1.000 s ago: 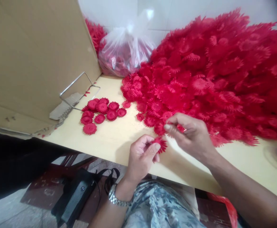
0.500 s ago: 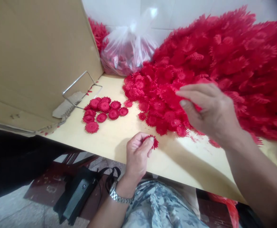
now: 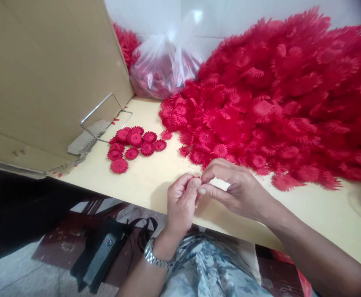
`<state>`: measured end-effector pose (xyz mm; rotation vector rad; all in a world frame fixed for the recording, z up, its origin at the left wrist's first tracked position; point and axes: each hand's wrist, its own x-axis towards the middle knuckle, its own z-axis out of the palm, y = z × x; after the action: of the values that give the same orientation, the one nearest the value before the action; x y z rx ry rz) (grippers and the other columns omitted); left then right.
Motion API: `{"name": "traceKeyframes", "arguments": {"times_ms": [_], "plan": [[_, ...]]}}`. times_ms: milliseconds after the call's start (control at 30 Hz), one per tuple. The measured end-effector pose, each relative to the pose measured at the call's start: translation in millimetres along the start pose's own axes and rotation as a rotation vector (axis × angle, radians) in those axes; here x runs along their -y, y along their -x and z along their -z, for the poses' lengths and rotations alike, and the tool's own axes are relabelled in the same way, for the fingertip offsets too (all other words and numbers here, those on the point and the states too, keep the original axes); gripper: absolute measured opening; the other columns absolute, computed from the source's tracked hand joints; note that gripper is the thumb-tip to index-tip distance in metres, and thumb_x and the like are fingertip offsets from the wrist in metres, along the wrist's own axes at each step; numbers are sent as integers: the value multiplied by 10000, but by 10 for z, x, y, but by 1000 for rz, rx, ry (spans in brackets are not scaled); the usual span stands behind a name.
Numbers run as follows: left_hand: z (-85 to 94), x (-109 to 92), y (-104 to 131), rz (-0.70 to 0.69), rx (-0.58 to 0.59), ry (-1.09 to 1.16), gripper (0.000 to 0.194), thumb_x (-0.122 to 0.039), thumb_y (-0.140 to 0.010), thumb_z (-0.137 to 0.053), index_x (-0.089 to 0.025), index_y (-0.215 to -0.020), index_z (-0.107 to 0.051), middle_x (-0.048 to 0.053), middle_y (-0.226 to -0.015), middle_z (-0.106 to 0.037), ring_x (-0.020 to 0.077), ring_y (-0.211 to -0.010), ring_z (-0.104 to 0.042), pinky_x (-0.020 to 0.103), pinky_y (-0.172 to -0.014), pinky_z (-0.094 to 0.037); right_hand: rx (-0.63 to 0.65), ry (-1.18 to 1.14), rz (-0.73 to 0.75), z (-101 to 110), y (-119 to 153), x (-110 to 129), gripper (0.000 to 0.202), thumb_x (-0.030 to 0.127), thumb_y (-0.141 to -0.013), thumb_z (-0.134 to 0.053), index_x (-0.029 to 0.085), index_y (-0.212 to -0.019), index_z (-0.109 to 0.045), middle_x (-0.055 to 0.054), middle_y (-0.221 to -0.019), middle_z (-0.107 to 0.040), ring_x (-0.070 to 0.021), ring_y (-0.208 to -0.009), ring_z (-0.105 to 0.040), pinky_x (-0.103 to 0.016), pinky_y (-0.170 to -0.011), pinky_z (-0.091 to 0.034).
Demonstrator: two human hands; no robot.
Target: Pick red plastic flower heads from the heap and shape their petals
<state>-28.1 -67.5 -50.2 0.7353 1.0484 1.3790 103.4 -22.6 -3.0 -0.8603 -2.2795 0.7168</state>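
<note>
Left hand [image 3: 180, 204]: my thumb presses on my curled forefinger, pinching a red flower.
Right hand [image 3: 237, 185]: my thumb and forefinger narrow to a small gap at the left fingertips; I cannot tell whether they grip anything.
Red flower [image 3: 196, 177]: between my fingertips, mostly hidden, above the desk [image 3: 140, 181] close to its near edge.
Flower group [image 3: 134, 139]: flat on the desk toward its left end, some pieces overlapping.
Big heap [image 3: 261, 111]: loose red flowers spread from the desk's middle toward its far right corner.
Clear bag [image 3: 165, 72]: at the far edge, beside the heap.
Cardboard [image 3: 50, 82]: upright along the left end.
</note>
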Motion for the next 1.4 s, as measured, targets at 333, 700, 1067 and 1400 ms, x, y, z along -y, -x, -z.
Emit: {"name": "traceKeyframes", "arguments": {"times_ms": [333, 700, 1067, 1400], "plan": [[69, -7, 43, 57, 73, -8, 209, -312, -802, -616, -144, -679, -592, -20, -550, -573, 69, -398, -497, 181, -373, -385, -174, 486, 190, -112, 50, -97, 163, 96, -823, -486, 175, -692, -544, -25, -600, -570, -150, -576, -493, -288, -584, -383], [12, -85, 40, 62, -41, 92, 153, -254, -745, -645, -135, -670, -586, -21, -533, -566, 69, -392, -488, 181, -378, -358, -467, 854, -313, 709, -318, -425, 248, 254, -905, -346, 255, -865, -591, -98, -874, -635, -296, -865, -586, -482, -728, -445], [-8, -34, 17, -6, -113, 14, 295, -302, -807, -602, -173, -595, -442, -72, -469, -417, 46, -426, -384, 158, -421, -306, -297, 421, 37, 297, -41, -169, 159, 215, -873, -499, 176, -897, -651, -82, -839, -692, -203, -784, -636, -315, -648, -504], [-8, 48, 37, -33, -43, 67, 414, -422, -796, -610, -168, -546, -399, -77, -466, -346, 33, -397, -303, 158, -374, -238, -5, -136, -105, -58, 33, -2, 154, 311, -862, -568, 179, -788, -599, -24, -727, -621, -127, -690, -564, -247, -621, -447]]}}
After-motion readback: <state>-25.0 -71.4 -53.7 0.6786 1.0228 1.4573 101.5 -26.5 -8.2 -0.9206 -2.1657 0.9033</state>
